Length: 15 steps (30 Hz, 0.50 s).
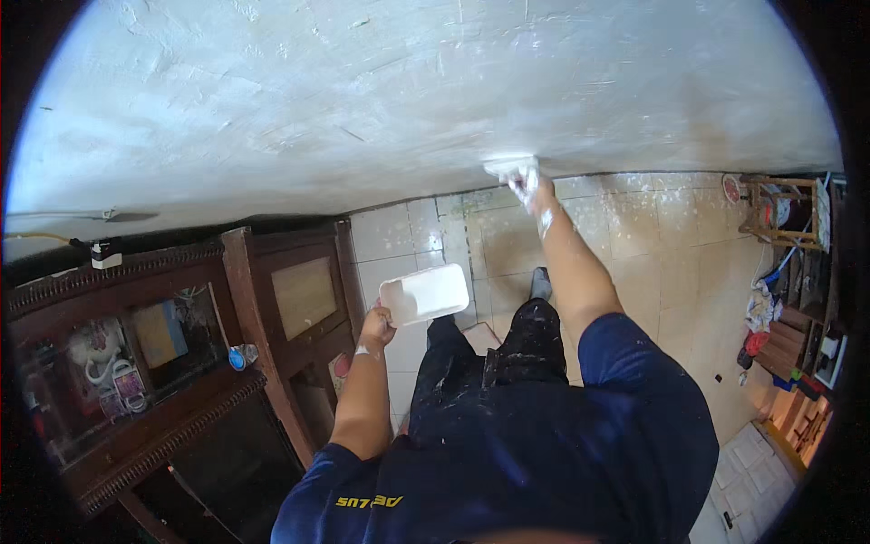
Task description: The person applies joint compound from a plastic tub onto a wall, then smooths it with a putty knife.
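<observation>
My left hand (379,325) is closed on the near left end of a shallow white rectangular tray (435,294), holding it tilted above the floor. A greyish-white patch covers the tray's left inside; I cannot tell if it is paste or shadow. My right hand (529,187), smeared with white, reaches forward and grips a flat white-coated spreader (509,166). The spreader lies against the low part of the white wall (381,100), or very close to it; its handle is hidden by my fingers. White smears also mark both forearms. Wet-looking streaks and ridges run across the wall.
A dark wooden cabinet (245,299) with glass panels stands at the left by the wall. White-spattered tiles (625,218) cover the floor. At the far right are a wooden stool (788,210), cloths (761,308) and stacked items. A cable (45,238) runs along the wall at left.
</observation>
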Each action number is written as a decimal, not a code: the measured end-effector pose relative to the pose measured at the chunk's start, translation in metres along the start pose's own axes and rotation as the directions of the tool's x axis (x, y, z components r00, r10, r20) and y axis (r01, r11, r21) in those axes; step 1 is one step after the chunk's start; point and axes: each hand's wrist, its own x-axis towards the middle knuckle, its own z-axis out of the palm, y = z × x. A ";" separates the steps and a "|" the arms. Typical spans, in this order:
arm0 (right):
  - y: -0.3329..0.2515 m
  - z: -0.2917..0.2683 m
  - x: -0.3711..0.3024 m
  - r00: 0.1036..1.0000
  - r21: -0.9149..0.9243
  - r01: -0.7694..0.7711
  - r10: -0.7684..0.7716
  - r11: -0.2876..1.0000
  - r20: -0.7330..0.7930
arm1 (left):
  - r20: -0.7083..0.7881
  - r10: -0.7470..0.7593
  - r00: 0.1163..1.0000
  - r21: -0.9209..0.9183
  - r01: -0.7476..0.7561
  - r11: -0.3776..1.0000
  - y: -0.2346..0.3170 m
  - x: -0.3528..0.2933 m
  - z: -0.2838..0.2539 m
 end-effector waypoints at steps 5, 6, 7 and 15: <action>-0.053 0.040 -0.041 0.996 0.040 0.041 -0.044 0.998 0.075 | -0.058 0.014 0.998 -0.002 -0.014 1.000 0.007 -0.030 0.020; -0.054 0.041 -0.067 0.992 0.036 0.067 -0.071 0.997 0.105 | -0.047 0.033 0.998 -0.033 -0.035 0.999 0.007 -0.034 0.023; -0.052 0.042 -0.085 0.986 0.034 0.093 -0.097 0.995 0.137 | -0.047 0.037 0.998 -0.034 -0.039 0.999 0.002 -0.030 0.005; 0.023 -0.031 -0.017 0.999 -0.004 -0.043 0.043 0.999 0.030 | 0.070 -0.001 0.998 0.003 0.001 1.000 0.011 -0.027 0.023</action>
